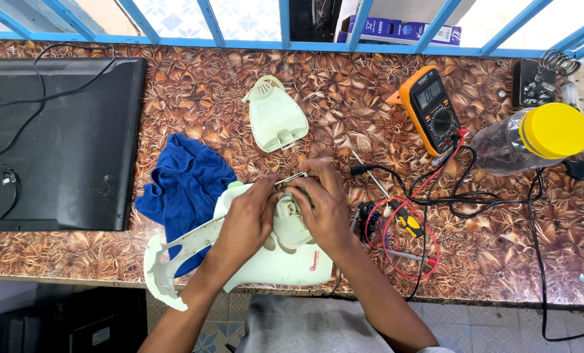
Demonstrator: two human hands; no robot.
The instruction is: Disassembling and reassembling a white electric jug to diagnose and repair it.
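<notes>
**Both hands on the pale green appliance**

From my seat I see my left hand (pixel 249 219) and right hand (pixel 321 206) meeting over a pale green appliance body (pixel 272 258) that lies on its side at the near edge of the patterned worktop (pixel 344 111). Both hands are curled and clenched around a small part (pixel 293 178) at the top of the appliance; the fingertips of the two hands nearly touch there. I cannot tell exactly what the part is, since the fingers cover most of it. The appliance's curved handle (pixel 164 271) sticks out below and to the outside of my left hand, past the table edge.

Just beyond my left hand lies a crumpled blue cloth (pixel 184 183), partly under the appliance. Farther out on that side rests a flat black screen (pixel 60 144) with its cable. Straight ahead of both hands, well apart, lies a separate pale green cover (pixel 275 121). To the outside of my right hand, near the wrist, sit red and black test leads (pixel 403 229) and a yellow-handled screwdriver (pixel 406 221). Beyond them lies an orange multimeter (pixel 430 108), and farther out a clear plastic jar with a yellow lid (pixel 533 137) lies on its side.
</notes>
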